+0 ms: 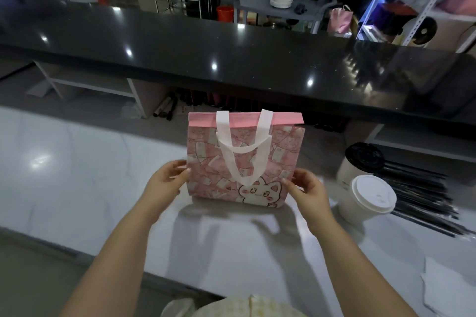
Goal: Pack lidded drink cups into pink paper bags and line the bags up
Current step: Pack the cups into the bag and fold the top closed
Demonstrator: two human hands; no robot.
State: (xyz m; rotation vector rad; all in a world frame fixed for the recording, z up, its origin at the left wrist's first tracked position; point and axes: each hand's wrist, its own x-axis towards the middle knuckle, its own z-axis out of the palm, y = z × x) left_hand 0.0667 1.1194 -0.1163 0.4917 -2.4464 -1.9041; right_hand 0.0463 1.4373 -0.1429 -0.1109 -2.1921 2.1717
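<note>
A pink paper bag (206, 162) with a white cat print and white handles stands upright on the white counter (77, 188). My left hand (167, 183) holds its left side edge and my right hand (306, 190) holds its right side edge. The near handle hangs down over the bag's front. To the right of the bag stand two white cups: one with a white lid (371, 198) nearer me and one with a black lid (360, 162) behind it. I cannot see inside the bag.
A pile of black straws (422, 195) lies right of the cups. White paper napkins (448, 288) lie at the counter's near right. A raised black countertop (231, 54) runs across behind the bag. A person stands at a grey cart far behind it.
</note>
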